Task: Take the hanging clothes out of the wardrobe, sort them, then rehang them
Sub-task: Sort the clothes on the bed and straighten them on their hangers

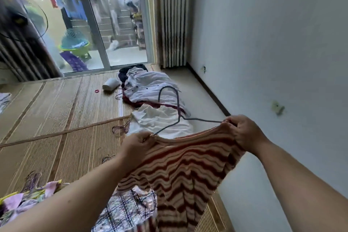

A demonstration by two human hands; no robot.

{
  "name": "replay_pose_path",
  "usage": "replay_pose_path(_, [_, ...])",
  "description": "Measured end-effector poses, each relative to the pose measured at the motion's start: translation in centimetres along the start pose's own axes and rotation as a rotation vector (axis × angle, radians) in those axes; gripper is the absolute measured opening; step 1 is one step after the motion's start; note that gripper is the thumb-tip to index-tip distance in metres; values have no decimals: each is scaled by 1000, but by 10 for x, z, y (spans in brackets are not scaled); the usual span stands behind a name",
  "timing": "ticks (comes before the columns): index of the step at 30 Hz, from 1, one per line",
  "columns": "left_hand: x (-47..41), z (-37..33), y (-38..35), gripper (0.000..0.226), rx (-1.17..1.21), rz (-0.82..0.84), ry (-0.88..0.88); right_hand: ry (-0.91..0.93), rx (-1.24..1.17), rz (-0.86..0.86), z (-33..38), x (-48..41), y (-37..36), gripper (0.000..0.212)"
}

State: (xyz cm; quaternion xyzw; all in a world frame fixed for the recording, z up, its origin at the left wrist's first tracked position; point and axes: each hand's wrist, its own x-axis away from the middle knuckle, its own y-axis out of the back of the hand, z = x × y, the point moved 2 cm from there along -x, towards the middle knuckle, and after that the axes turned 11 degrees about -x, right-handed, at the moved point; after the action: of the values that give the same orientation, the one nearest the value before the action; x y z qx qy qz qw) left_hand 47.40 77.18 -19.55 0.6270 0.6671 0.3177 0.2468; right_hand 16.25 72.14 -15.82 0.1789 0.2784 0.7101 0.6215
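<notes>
We hold a striped top [180, 165] on a wire hanger [174, 103], left hand [138, 144] and right hand [243, 132] fingers pinching its shoulders.

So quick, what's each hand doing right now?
Left hand: closed, gripping the striped top at one shoulder, by the hanger.
Right hand: closed, gripping its other shoulder.

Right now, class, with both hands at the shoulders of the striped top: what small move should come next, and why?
Probably settle the striped top squarely on the hanger. The left hand and right hand each pinch a shoulder at a hanger arm end, and the hook stands free above, so the top looks nearly seated.
</notes>
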Motion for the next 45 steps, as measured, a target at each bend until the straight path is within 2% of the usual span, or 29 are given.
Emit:
replay_pose_path(2, [-4, -45, -36, 19, -12, -41, -18, -5, 16, -75, -37, 2, 42, 26])
replay_pose_path(7, [-4, -164, -143, 12, -10, -113, -16, -13, 112, -99, -124, 0, 162, 11])
replay_pose_path(12, [-16, -262, -199, 14, -19, -110, -25, -16, 128, -106, -164, -12, 263, 20])
replay_pose_path(15, [-35, -293, -214, 14, -2, -98, -8, 1, 159, -104, -178, -30, 299, 22])
replay_pose_path(20, [-62, -311, -255, 14, 171, -122, 51, 5, 224, -100, -200, -69, 322, 22])
replay_pose_path(24, [-89, -302, -279, 13, 234, -139, 100, 18, 298, -45, -214, -111, 315, 21])
replay_pose_path(31, [-162, -270, -265, 17, 154, -172, 151, 61, 309, -30, -219, -213, 269, 21])
replay_pose_path(39, [-266, -181, -195, 15, 77, -216, 318, 168, 255, 149, -178, -377, 147, 22])
replay_pose_path(45, [-299, -119, -142, 19, 60, -288, 457, 242, 247, 313, -134, -464, 44, 17])
